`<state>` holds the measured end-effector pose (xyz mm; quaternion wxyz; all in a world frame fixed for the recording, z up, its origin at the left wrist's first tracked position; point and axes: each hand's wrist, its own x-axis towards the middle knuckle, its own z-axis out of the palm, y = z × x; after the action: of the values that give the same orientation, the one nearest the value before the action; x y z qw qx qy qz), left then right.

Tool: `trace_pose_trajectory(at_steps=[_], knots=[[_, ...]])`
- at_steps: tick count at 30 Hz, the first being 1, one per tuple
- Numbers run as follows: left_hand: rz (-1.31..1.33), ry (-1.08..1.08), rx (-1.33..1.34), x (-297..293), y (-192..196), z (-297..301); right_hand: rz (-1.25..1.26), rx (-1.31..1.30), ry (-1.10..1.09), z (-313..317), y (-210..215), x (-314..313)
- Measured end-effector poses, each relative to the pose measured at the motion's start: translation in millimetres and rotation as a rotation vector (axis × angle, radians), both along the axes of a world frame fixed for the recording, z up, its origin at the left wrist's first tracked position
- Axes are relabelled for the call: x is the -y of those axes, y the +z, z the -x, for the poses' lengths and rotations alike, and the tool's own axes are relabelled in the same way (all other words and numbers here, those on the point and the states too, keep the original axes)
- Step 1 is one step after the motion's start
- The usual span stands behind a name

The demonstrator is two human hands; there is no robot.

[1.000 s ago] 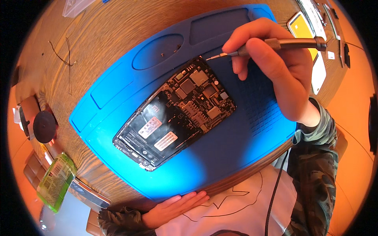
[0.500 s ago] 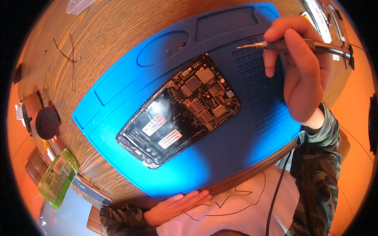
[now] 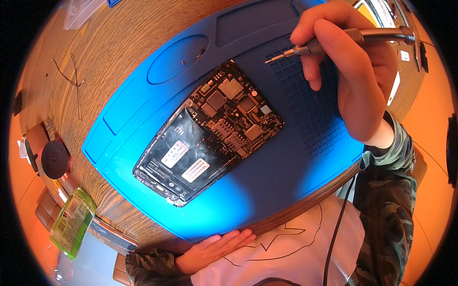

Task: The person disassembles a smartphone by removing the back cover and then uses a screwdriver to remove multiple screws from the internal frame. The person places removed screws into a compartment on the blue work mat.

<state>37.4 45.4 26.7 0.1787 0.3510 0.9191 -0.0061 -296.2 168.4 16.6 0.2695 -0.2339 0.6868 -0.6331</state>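
Seen from the head camera, a person's right hand (image 3: 362, 71) grips a slim metal screwdriver (image 3: 305, 48), thumb and fingers closed around its handle, the tip apart from an opened phone (image 3: 210, 138) and to the right of its far corner. The phone lies at the middle of a blue mat (image 3: 281, 181), its circuit board (image 3: 238, 107) toward the far right and its black battery (image 3: 183, 131) toward the near left. The left hand (image 3: 210, 252) rests at the near edge of the wooden bench (image 3: 129, 47), fingers straight and side by side. Small dark pieces (image 3: 182, 63) sit in the mat's far oval recess. At left are thin wires (image 3: 78, 100), a round black disc (image 3: 55, 159) and, nearer, a green package (image 3: 74, 221).
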Motion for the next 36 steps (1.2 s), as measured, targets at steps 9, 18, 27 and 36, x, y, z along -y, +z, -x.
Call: trace_pose_trajectory(at_steps=[9,18,27,36], knots=[[0.005,-0.029,-0.025,0.8,-3.0,-2.7,0.024,-0.162,0.144,6.6,-6.5,-7.3],[0.014,-0.022,-0.083,1.9,-5.1,-1.9,-0.072,-0.272,0.157,3.2,-8.6,-5.2],[0.021,0.007,-0.089,1.7,-5.0,-0.6,0.148,-0.524,0.449,10.4,-5.5,-4.3],[-0.028,0.046,-0.112,-0.4,-9.4,3.7,-0.11,-0.952,0.779,-43.4,7.4,30.9]])
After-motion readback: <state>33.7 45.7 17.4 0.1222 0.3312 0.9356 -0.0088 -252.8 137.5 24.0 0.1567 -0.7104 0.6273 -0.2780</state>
